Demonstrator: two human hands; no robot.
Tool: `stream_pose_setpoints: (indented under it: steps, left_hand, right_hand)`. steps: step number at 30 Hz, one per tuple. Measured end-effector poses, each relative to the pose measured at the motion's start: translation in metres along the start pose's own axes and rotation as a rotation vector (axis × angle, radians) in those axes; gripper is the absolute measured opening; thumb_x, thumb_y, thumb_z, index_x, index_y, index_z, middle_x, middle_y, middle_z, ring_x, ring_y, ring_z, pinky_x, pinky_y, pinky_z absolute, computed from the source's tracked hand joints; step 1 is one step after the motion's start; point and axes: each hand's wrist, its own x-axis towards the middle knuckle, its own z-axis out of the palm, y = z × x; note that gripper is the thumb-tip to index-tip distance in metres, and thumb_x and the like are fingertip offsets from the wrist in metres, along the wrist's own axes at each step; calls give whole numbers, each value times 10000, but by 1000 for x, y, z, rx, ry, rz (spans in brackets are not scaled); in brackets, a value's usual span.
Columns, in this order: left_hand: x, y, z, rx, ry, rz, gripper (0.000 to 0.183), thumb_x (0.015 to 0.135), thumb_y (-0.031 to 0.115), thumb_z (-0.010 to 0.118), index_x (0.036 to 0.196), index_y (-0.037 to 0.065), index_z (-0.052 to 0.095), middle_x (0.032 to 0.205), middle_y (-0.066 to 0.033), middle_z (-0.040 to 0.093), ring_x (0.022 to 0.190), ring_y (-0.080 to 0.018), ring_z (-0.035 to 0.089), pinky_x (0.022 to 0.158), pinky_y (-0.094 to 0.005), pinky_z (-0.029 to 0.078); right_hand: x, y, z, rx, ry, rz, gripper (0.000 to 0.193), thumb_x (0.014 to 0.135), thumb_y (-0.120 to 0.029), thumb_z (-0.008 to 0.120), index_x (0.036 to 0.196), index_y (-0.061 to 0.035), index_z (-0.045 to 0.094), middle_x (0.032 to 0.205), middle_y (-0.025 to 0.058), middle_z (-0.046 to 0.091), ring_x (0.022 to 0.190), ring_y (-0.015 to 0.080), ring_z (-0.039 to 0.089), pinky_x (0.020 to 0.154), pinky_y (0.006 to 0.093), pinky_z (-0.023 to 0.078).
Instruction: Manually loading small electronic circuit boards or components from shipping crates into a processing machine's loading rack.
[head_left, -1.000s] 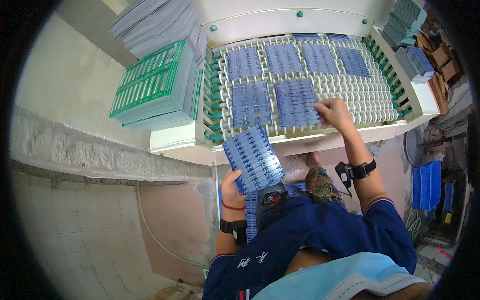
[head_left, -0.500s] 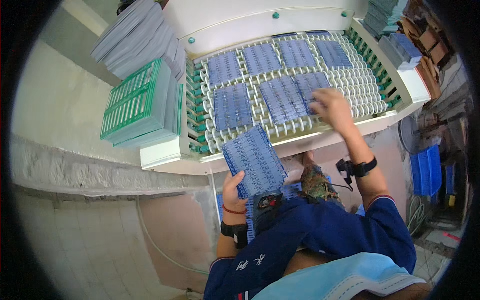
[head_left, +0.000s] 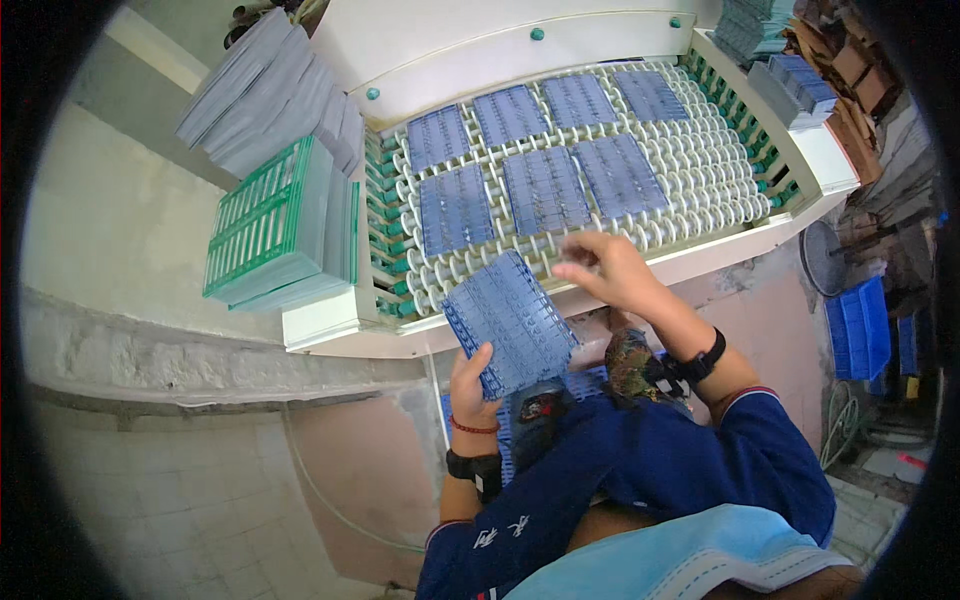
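Panels (head_left: 510, 325) sit stacked in the left hand (head_left: 472, 385), thumb on top, just before the rollers' near edge; their long axis slants from near right to far left. Beyond, the right hand (head_left: 612, 268) has come back from the rollers (head_left: 700, 175) toward the stack, its thumb and fingers a little apart, fingertips blurred. A third panel (head_left: 620, 175) now ends the near row at right, where two lay a second ago; its long axis runs near to far, far end leaning left.
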Motion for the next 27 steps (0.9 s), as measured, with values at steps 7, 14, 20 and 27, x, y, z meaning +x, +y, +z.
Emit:
stream_pose_setpoints:
  steps: [7, 14, 20, 27]
  left_hand:
    - [20, -10, 29, 2, -70, 15, 450, 850, 95, 498, 1238, -86, 359, 1181, -202, 498, 1069, -306, 523, 918, -416, 427]
    - [7, 1, 19, -110, -174, -16, 449, 799, 56, 510, 1207, -89, 390, 1141, -186, 526, 1008, -287, 556, 879, -394, 452]
    - [1, -6, 15, -15, -121, 12, 454, 798, 71, 539, 1200, -89, 403, 1129, -182, 534, 1004, -279, 556, 877, -383, 451]
    - [-4, -6, 8, 3, -58, -6, 400, 837, 60, 538, 1202, -59, 424, 1135, -158, 538, 1004, -258, 556, 875, -380, 452]
  right_hand:
    - [-37, 42, -11, 519, 27, 274, 193, 806, -175, 645, 834, 16, 651, 702, 49, 619, 610, 100, 564, 521, 244, 455]
    - [-13, 148, -152, 74, 499, 554, 297, 793, -263, 635, 828, 30, 670, 548, 45, 560, 461, 88, 503, 424, 263, 400]
    - [-5, 166, -144, -733, 588, 309, 278, 749, -288, 669, 850, -30, 681, 695, 132, 643, 637, 256, 620, 613, 348, 469]
    - [-24, 34, -37, 328, -107, 193, 301, 747, -283, 710, 854, -5, 664, 703, 65, 648, 606, 127, 610, 529, 273, 476]
